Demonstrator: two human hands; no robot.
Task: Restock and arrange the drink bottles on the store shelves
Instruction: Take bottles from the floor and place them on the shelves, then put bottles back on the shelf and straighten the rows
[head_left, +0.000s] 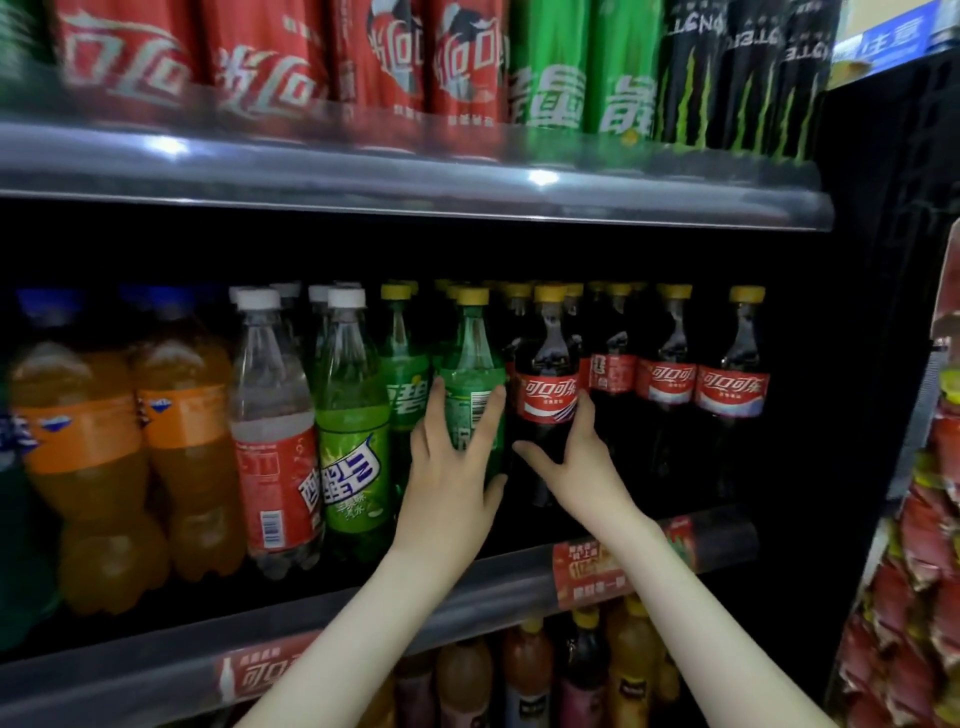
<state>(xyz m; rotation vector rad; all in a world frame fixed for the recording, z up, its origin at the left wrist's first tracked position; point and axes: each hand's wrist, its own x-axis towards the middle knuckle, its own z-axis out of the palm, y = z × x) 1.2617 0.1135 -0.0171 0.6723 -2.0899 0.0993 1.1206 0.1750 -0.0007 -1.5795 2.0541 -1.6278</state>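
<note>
The person stands close to the drinks shelving with both bare arms reaching into the middle shelf (156, 670). The left hand (451, 470) holds a green Sprite bottle (470, 364) with a yellow cap. Its fingers are spread over the label and its thumb presses low on the bottle's right side. Just beside it, the right hand (577, 465) grips a Coca-Cola bottle (548, 364), also yellow-capped. The thumb reaches across the dark lower body and the fingers run up the right side by the red label. The two bottles stand upright, touching or nearly so, at the front of the shelf, with more rows of the same drinks behind them. To the right stand two more cola bottles (670, 384), with a dark gap beyond the last one. To the left come another Sprite bottle (402, 374), a lime-green soda bottle (353, 447) with a white cap, a clear soda bottle with a red label (272, 457), then orange soda bottles (182, 441) with blue caps. The shelf above carries red Coca-Cola cans (260, 57), green Sprite cans (571, 67) and black Monster cans (737, 73). Beneath the front rail, tea and juice bottles (519, 675) show on the lower shelf. Red snack packets (924, 597) hang at the far right, blurred.
</note>
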